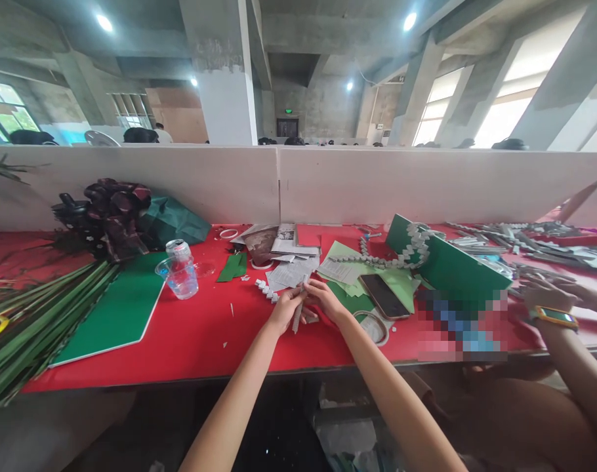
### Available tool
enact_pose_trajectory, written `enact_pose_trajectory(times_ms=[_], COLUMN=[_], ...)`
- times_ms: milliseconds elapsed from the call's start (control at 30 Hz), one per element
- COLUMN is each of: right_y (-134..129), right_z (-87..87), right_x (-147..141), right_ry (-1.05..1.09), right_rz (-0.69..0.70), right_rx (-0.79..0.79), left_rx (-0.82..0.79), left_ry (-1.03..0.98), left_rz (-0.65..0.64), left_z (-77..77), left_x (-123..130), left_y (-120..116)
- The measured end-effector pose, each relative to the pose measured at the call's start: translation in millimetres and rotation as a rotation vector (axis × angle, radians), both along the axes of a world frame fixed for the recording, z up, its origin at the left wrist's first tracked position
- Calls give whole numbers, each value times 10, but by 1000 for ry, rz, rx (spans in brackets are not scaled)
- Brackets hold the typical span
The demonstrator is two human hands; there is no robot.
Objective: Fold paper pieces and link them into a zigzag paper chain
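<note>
My left hand (285, 311) and my right hand (322, 300) meet over the red table, fingers closed on a narrow folded paper strip (297, 317). The strip's lower end points down toward the table edge. Just left of the hands, a short folded-paper zigzag chain (266, 290) pokes out; whether it joins the strip is hidden. Printed paper sheets (291, 272) lie right behind my fingers. A longer zigzag paper chain (377, 261) rests beyond my right hand, on light green sheets and up against a green board.
A phone (386, 295) and tape roll (372, 326) lie right of my hands. At left stand a plastic cup (183, 282) and a can (179, 252), beside a green board (121, 308) and long green leaves (37, 328). A co-worker's hands (549, 295) work at far right. A white partition (220, 183) closes the back.
</note>
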State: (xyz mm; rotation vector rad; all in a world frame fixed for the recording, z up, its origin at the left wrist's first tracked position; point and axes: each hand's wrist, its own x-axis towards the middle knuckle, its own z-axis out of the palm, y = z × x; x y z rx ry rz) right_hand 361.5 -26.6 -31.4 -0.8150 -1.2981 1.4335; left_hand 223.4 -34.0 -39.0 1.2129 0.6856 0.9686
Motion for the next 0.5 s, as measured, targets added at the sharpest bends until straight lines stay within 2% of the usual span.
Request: enact_pose_trajectory(times_ms=[133, 267, 500], right_y=[33, 124, 231], right_z=[-75, -140, -224], right_x=[48, 79, 147], right_ry=[-51, -80, -181], right_rz=[-168, -365, -562], right_rx=[108, 135, 209], left_rx=[-29, 10, 42], left_ry=[-11, 17, 76], left_rz=[-71, -86, -105], left_z=[-39, -42, -69], left_x=[-36, -13, -19], left_y=[-43, -33, -32])
